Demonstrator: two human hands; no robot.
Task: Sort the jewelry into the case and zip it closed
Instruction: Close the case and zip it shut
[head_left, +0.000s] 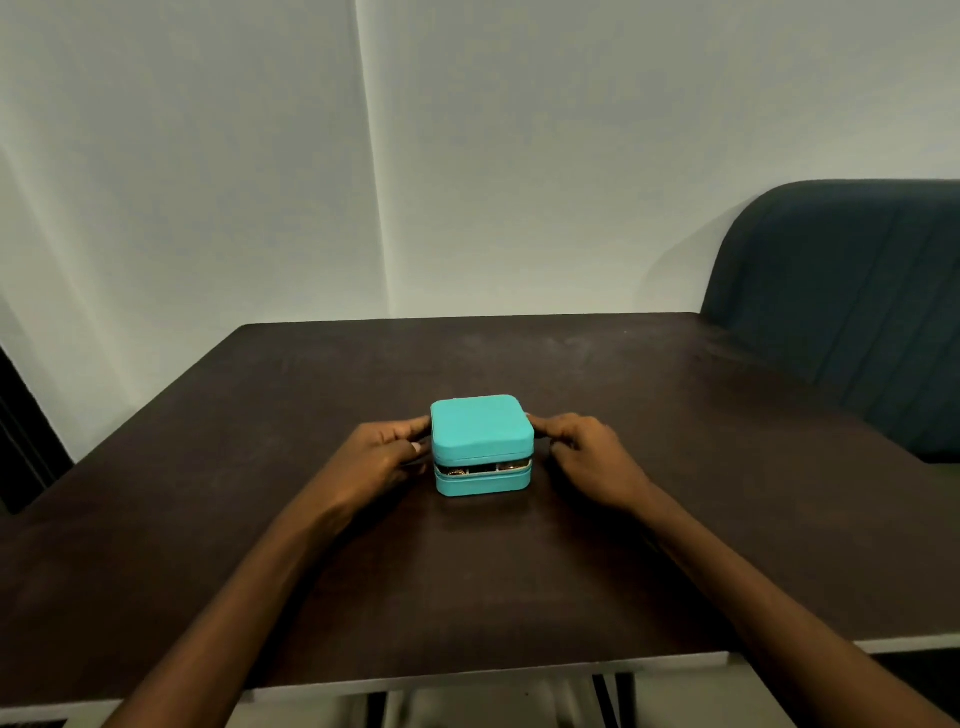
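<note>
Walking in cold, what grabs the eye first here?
The bright turquoise jewelry case at the middle of the dark table, its lid down but a gap along the front showing jewelry inside. The left hand and right hand hold its two sides.

Contents of a teal jewelry case (482, 441) stay largely out of sight on a dark table (675, 467).

Only a thin gap under the lowered lid shows anything inside: a few gold glints and pale shapes, too small to tell what pieces they are. The left hand (382, 457) and right hand (589, 457) cover the case's two sides, so whether the zipper there is done up cannot be told, nor where its pull sits. Both forearms run off the bottom edge. A dark upholstered chair (852, 312) is cut by the right edge, and the table's near corners fall outside the view.
</note>
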